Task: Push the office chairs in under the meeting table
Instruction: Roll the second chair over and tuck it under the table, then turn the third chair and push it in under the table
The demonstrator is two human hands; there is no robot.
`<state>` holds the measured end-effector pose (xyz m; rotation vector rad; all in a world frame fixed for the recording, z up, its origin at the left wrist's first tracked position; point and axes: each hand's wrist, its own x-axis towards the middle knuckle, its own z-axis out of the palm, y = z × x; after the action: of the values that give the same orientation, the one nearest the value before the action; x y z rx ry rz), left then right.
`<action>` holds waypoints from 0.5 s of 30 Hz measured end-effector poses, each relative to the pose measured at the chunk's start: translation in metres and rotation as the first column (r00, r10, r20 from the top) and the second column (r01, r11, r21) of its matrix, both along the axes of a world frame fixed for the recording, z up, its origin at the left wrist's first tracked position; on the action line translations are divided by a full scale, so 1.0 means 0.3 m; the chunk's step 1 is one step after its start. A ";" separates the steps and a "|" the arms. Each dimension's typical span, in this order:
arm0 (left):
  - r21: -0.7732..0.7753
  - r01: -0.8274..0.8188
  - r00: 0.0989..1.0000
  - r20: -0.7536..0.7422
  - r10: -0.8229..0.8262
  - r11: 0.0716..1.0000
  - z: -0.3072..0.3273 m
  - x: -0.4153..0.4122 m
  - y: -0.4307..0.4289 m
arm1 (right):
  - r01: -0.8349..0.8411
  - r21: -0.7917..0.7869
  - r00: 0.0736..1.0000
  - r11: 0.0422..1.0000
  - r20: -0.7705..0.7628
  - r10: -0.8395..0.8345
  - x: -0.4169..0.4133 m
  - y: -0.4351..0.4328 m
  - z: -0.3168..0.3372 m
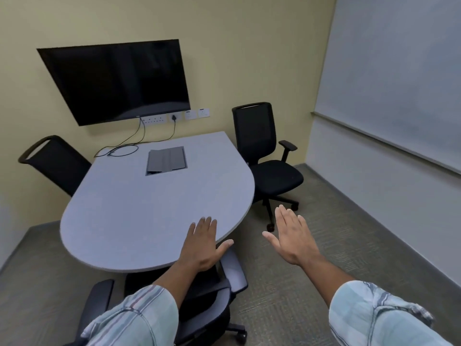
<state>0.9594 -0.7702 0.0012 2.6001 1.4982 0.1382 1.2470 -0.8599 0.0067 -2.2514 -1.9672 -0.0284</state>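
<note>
**One chair looks tucked, one stands well out**

From the head camera, the only view: the grey, rounded meeting worktop [154,203] fills the middle of the small room, with a dark wall screen [114,81] above its far end and a loop of black cable [123,149] lying beside a grey hatch [166,161] in its surface.

The person's left hand [203,245] is flat, fingers spread, over the near edge of the worktop; whether it presses on the surface or hovers just above, I cannot tell. The right hand [291,236] hangs in the air past the edge, also flat. Neither grip is closed on anything.

Directly below the left arm sits the nearest black office chair with padded armrests [233,268], its seat close against the worktop's rounded end and partly under it; I judge it pushed in, or nearly so. On the left side, the black mesh-backed chair [56,161] has its back leaning just beside the edge and its seat hidden, so it looks tucked. The black armchair on castors at the right [272,171] stands clear of the worktop, seat fully exposed and turned outward. That one is plainly left to do.
</note>
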 end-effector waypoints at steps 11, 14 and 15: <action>0.040 -0.053 0.999 -0.004 0.053 0.998 -0.069 0.541 0.347 | 0.076 -0.017 0.997 0.997 -0.019 -0.076 0.582 0.264 -0.005; 0.047 -0.059 0.998 -0.006 0.059 0.997 -0.067 0.705 0.421 | 0.089 -0.022 0.996 0.996 -0.018 -0.089 0.763 0.317 0.007; 0.045 -0.053 0.999 -0.005 0.053 0.998 -0.064 0.770 0.445 | 0.097 -0.022 0.995 0.995 -0.016 -0.097 0.829 0.338 0.011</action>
<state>1.1904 -0.6367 -0.0179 2.5980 1.5850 0.1716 1.4958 -0.7586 0.0100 -2.3502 -1.8571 0.0001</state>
